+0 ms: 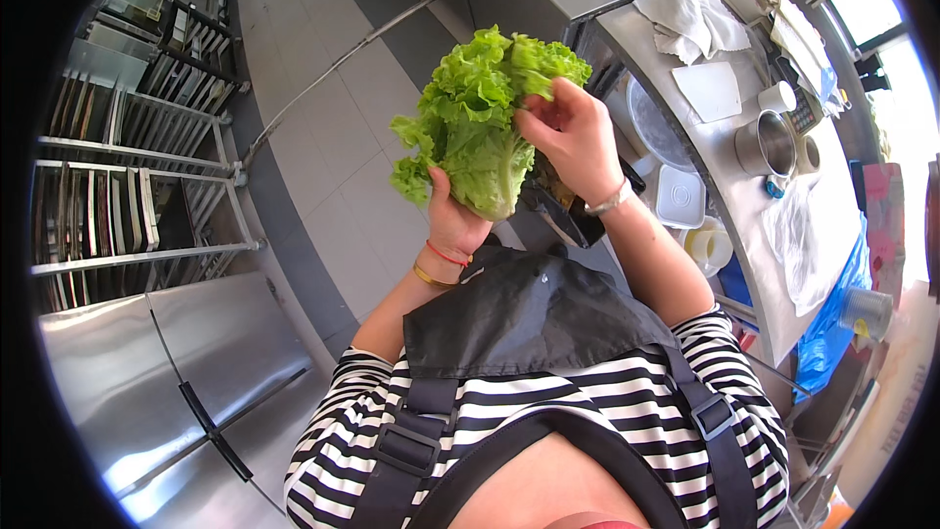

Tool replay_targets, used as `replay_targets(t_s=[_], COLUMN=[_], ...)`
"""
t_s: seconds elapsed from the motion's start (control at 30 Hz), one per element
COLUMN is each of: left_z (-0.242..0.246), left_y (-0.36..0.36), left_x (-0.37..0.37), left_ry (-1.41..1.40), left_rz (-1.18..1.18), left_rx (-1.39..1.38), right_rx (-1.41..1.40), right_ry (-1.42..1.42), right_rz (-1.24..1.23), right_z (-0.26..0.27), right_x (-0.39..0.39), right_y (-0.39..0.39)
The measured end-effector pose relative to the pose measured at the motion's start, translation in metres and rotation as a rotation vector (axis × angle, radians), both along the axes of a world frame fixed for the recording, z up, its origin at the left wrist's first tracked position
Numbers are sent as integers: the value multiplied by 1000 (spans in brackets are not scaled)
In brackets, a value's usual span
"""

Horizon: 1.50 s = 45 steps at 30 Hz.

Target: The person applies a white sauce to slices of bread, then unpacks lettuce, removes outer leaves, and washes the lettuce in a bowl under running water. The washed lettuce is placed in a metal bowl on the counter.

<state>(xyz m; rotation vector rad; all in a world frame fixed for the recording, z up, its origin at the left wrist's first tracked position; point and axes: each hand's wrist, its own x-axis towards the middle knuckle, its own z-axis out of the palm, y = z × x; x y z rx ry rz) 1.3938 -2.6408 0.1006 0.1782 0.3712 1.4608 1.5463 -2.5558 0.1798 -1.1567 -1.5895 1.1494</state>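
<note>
A head of green leaf lettuce is held up in front of me, its frilly leaves pointing away and its pale base toward me. My left hand grips it from below near the base, thumb along the left side. At its right side, my right hand pinches a leaf between thumb and fingers; that leaf is blurred. Below my right wrist is a dark container with brownish matter in it, partly hidden by the hand and arm.
On the right, a steel table bears white cloths, a white board, a steel pot and clear plastic film. Lidded tubs stand under it. Tray racks and a steel refrigerator line the left, beyond the tiled floor.
</note>
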Motion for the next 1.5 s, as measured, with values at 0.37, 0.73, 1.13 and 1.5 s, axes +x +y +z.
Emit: replay_targets(t_s=[0.37,0.73,1.13,1.5], left_z=[26,29,16,50], left_y=[12,15,24,33], left_x=[8,15,-2,-15], left_ry=[-111,-114,-5,236], left_rz=[-51,-144,62,183], left_rx=[14,-87,9,131], right_rx=[-42,43,318,404], right_ry=[737,773,137,113], right_rz=[-35,15,132,116], right_z=[-6,12,23,13], right_x=[13,18,76,69], right_y=[-35,-25,-25,-37])
